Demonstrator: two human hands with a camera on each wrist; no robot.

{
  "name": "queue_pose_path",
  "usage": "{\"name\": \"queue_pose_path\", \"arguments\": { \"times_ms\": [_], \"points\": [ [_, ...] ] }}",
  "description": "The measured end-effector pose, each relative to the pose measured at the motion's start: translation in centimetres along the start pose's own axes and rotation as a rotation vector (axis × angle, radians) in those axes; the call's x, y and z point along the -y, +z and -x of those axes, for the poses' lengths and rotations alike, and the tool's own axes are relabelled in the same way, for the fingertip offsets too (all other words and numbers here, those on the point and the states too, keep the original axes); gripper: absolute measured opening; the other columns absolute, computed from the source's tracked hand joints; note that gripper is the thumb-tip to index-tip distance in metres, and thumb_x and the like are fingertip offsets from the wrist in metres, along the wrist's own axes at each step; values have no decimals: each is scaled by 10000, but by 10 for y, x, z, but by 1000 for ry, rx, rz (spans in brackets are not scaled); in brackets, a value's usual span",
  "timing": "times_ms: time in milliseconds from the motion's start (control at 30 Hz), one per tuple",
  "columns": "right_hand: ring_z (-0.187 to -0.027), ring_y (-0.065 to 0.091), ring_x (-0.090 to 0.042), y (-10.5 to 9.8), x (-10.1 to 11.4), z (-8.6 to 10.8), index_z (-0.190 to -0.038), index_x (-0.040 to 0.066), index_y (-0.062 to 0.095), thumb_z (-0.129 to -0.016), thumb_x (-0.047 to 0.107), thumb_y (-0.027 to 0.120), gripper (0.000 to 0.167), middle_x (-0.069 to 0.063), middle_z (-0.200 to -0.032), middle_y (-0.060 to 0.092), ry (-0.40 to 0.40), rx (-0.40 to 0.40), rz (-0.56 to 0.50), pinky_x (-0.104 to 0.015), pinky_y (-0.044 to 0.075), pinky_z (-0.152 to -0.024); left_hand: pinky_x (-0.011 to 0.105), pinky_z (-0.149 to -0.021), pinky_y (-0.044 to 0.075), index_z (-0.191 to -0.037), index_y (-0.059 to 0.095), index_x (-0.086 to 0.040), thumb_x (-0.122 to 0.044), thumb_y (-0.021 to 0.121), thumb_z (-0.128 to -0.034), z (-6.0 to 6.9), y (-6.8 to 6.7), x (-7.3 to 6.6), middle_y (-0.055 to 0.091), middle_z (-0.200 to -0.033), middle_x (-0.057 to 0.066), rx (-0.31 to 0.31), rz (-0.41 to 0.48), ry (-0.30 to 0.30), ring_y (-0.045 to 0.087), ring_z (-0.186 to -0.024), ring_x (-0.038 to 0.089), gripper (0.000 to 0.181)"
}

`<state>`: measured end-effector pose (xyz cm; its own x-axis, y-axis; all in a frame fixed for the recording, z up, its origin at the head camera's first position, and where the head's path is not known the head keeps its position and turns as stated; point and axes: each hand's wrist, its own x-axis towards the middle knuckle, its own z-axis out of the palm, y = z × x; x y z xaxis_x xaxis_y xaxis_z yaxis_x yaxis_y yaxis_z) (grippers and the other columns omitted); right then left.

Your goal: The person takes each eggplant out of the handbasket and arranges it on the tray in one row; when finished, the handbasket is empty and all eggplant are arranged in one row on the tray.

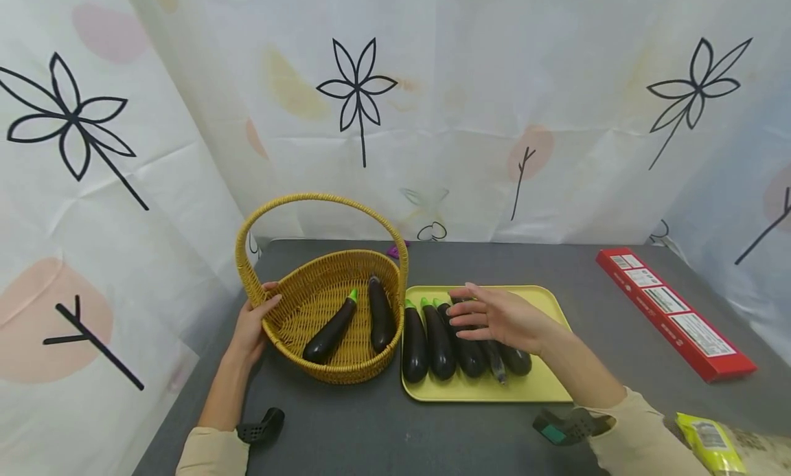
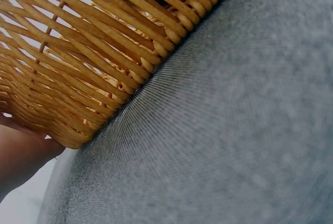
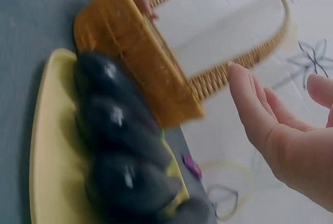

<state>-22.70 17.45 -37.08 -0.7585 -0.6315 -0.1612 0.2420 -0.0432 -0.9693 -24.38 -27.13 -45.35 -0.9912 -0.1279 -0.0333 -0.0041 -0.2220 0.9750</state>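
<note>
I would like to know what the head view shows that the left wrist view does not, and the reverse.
Only the head view shows the right hand, the yellow tray with the eggplants lying on it, the red box and the plastic bag at lower right.

Only the left wrist view shows, from close up, the open gaps between the strands of the wicker basket's wall.

Both show that basket, the left hand holding it and the gray tabletop.
</note>
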Motion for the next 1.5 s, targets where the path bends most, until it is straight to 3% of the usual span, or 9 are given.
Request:
{"name": "queue_pose_path", "arguments": {
  "times_ms": [233, 533, 967, 1200, 1500],
  "points": [
    [-1114, 555, -281, 34, -3, -25, -1454, -47, 276, -1024, 358, 441, 613, -182, -1227, 539, 38, 63, -72, -445, 440, -930, 288, -844, 434, -1254, 491, -137, -203, 589, -967, 1, 2, 0, 526, -1129, -41, -7, 9, -14, 534, -1015, 130, 310],
    [-1143, 546, -332, 73, -7, -55, -1458, -1, 300, -1021, 326, 460, 569, -221, -1266, 530, 73, 136, -92, -446, 444, -925, 291, -844, 434, -1267, 478, -129, -214, 593, -965, -1, 1, -2, 527, -1123, -50, -16, 1, -23, 533, -1019, 128, 335],
    [-1240, 400, -488, 116, -16, -112, -1507, 33, 150, -1024, 250, 472, 620, -339, -1387, 357, 212, -14, -188, -468, 476, -869, 282, -820, 438, -1259, 476, -128, -202, 574, -975, -1, 2, 0, 532, -1113, -39, -23, -13, -14, 532, -1007, 136, 310],
    [-1194, 424, -522, 135, -22, -135, -1482, -44, 167, -1022, 181, 472, 596, -381, -1382, 293, 238, -104, -115, -458, 508, -805, 295, -829, 437, -1239, 488, -148, -193, 577, -974, -1, 2, 0, 526, -1119, -31, -43, -2, -26, 533, -1007, 138, 283],
    [-1127, 491, -500, 140, -29, -155, -1463, -55, 234, -1018, 220, 485, 580, -389, -1362, 323, 264, -202, -51, -453, 526, -753, 304, -845, 433, -1265, 474, -120, -212, 594, -964, -1, 3, -2, 520, -1138, -36, -35, 0, -28, 528, -1043, 151, 336]
  ]
}}
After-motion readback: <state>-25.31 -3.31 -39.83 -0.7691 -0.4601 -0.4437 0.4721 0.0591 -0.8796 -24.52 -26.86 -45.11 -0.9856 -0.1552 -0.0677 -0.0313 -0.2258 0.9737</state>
